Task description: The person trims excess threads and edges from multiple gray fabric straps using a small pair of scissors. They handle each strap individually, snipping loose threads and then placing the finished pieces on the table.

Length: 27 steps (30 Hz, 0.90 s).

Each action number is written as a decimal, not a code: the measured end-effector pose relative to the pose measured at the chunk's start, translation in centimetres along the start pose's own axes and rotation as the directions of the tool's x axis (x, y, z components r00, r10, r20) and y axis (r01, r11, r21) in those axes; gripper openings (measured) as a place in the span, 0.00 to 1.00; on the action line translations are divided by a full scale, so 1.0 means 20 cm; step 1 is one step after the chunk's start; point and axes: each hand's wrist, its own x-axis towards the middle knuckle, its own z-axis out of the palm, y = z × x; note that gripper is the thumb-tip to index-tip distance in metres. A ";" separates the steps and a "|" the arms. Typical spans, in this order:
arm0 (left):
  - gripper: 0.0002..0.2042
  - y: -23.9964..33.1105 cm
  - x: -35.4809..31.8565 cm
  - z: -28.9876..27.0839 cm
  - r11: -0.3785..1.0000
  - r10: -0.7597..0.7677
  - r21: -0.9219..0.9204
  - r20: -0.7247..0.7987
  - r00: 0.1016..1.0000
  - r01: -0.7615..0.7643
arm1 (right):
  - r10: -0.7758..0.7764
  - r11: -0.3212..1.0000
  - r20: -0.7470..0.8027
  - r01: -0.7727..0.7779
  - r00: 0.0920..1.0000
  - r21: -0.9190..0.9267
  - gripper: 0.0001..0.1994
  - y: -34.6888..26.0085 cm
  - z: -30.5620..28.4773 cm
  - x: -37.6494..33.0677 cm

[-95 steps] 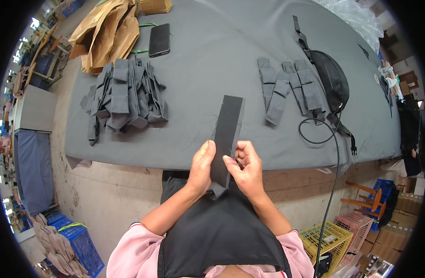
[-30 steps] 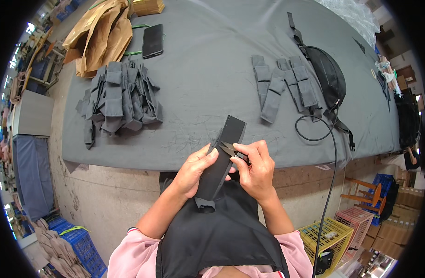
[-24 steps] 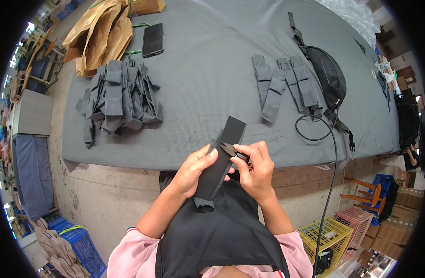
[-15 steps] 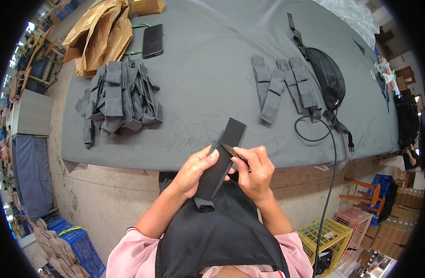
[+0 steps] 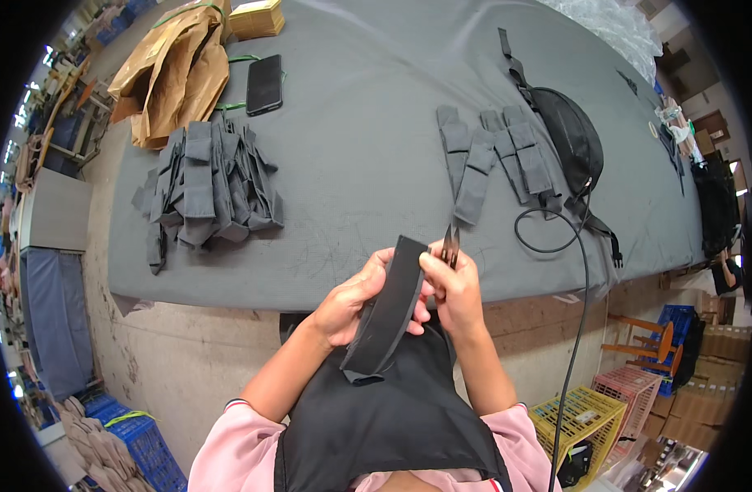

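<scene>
A dark fabric strip (image 5: 390,303) slants upward over my apron, close to the table's near edge. My left hand (image 5: 343,310) is closed on its left side, the fingers hidden behind the cloth. With my right hand (image 5: 459,297) I hold small thread snips (image 5: 450,246), their two blades pointing up and slightly apart. The thumb of that hand also presses the strip's upper right edge. To the left on the table lies a heap of grey sewn fabric strips (image 5: 199,180). Several similar strips (image 5: 477,176) lie at the right.
A black waist bag (image 5: 568,135) lies at the right with a black cable (image 5: 586,295) running from it. At the back left are a phone (image 5: 265,84), a crumpled paper bag (image 5: 175,74) and a yellow stack (image 5: 256,18). Yellow (image 5: 585,414) and blue crates stand on the floor.
The snips have swung from lying across the strip to pointing upward beside it. My right thumb has come onto the strip's edge, and the strip has turned more upright and lower.
</scene>
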 end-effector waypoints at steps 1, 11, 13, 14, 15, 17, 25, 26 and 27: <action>0.27 0.01 0.00 0.00 1.000 0.005 0.012 -0.008 1.000 -0.005 | 0.031 0.985 -0.031 -0.036 0.999 -0.168 0.10 -0.05 0.02 -0.04; 0.31 0.02 0.03 0.02 0.984 -0.039 0.168 -0.069 0.997 0.050 | -0.697 0.391 0.147 0.543 0.702 -0.743 0.10 -0.03 0.02 -0.04; 0.31 0.04 0.02 0.04 0.977 -0.043 0.204 -0.084 0.996 0.059 | -0.700 0.429 0.114 0.543 0.705 -0.722 0.09 -0.03 0.03 -0.03; 0.30 0.04 0.01 0.05 0.975 -0.039 0.214 -0.090 0.995 0.057 | -0.710 0.442 0.098 0.550 0.697 -0.709 0.09 -0.03 0.03 -0.04; 0.30 0.04 0.01 0.05 0.973 -0.033 0.224 -0.097 0.995 0.054 | -0.720 0.454 0.083 0.558 0.689 -0.695 0.09 -0.02 0.04 -0.04; 0.30 0.05 -0.01 0.04 0.943 -0.005 0.329 -0.154 0.988 0.056 | -0.720 0.440 0.115 0.579 0.684 -0.687 0.09 -0.02 0.04 -0.04; 0.28 0.07 -0.01 0.08 0.859 0.073 0.500 -0.335 0.939 0.112 | -0.696 0.464 0.124 0.574 0.708 -0.674 0.13 -0.02 0.00 -0.12; 0.28 0.07 -0.01 0.08 0.861 0.064 0.494 -0.341 0.938 0.121 | -0.701 0.446 0.137 0.580 0.700 -0.682 0.13 -0.01 0.01 -0.11; 0.28 0.07 -0.01 0.09 0.862 0.054 0.490 -0.346 0.937 0.131 | -0.707 0.427 0.148 0.585 0.691 -0.689 0.13 0.00 0.01 -0.11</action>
